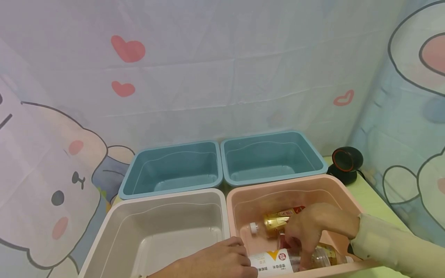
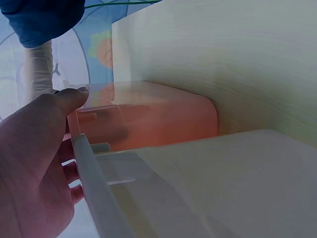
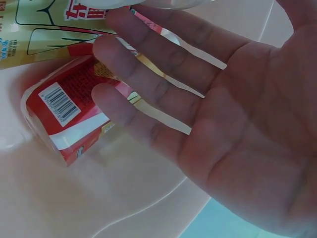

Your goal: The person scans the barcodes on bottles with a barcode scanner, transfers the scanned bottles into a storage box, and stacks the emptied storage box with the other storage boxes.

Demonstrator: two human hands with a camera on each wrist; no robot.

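1. In the pink bin (image 1: 240, 200), at front right: right hand (image 1: 314, 227) lowered over the red carton (image 3: 64, 116), fingers (image 3: 148, 79) straight and spread, gripping nothing.
2. Beside the carton: gold-labelled bottle (image 1: 278, 221) and clear bottle (image 1: 295, 260), both lying flat.
3. On the near rim between the beige bin (image 1: 114, 227) and pink bin: left hand (image 1: 215, 262), fingers curled over the edge.

Two teal plastic bins sit side by side at 12 o'clock: left one (image 1: 171, 169), right one (image 1: 273, 156), rims touching. Black round device with an orange ring (image 1: 345, 163) at 2 o'clock on the pale green tabletop (image 1: 373, 195). Cartoon-bunny cloth backdrop (image 1: 194, 69) behind.
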